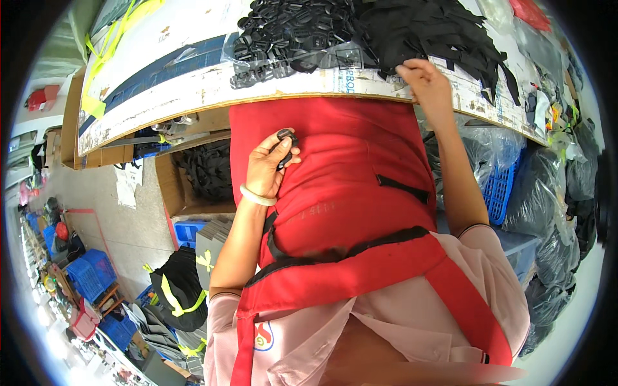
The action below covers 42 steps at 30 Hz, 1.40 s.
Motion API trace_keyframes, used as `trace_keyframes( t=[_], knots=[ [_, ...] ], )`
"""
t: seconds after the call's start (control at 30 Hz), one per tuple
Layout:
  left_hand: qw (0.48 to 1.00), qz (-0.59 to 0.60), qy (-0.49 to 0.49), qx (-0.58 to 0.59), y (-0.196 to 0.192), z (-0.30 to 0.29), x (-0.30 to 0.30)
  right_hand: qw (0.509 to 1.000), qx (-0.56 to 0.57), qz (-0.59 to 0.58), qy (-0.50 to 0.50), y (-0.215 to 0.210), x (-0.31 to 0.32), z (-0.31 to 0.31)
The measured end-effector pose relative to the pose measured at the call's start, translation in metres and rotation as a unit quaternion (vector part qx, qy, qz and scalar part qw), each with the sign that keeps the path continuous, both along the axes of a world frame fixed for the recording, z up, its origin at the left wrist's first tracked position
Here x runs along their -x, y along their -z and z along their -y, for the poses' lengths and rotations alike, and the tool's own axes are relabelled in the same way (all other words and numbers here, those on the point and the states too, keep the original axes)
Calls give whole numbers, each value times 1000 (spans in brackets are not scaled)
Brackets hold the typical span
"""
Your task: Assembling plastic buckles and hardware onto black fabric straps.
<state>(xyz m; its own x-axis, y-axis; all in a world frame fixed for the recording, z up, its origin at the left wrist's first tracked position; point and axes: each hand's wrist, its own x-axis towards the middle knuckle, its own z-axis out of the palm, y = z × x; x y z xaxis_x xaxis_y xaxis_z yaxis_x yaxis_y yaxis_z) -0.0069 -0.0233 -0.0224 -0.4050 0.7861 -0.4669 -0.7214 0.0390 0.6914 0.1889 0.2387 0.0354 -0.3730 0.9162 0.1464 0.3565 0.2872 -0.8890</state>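
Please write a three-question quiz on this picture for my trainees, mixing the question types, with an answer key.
1. Which hand holds a small black piece?
2. True or false: on the table, the buckle pile lies left of the strap pile.
3. Which of these is the right hand nearest to?
A) the blue basket
B) the strap pile
C) the cardboard box

Key:
1. The left hand.
2. True.
3. B.
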Motion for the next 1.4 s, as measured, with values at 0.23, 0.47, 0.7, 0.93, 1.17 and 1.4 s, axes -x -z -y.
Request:
trace_keyframes(
  t=[0.23,0.47,0.7,0.93,1.17,1.4],
  knots=[
    [995,-46,93,-11,-19,-6,-15,982,62,-164,-69,-21,19,-8],
    [997,-68,41,-10,-32,-3,-8,920,-237,-36,-311,-93,30,77],
    [987,-159,-9,-34,-52,0,-11,873,280,13,-400,-38,46,131],
    [971,-239,-7,-21,-55,4,-16,865,348,7,-360,-11,55,123],
    [918,-396,-15,-8,-53,0,-12,830,459,-55,-312,-15,55,126],
    [865,-500,-27,-2,-50,-3,-14,829,469,-79,-295,-17,57,126]
  ],
)
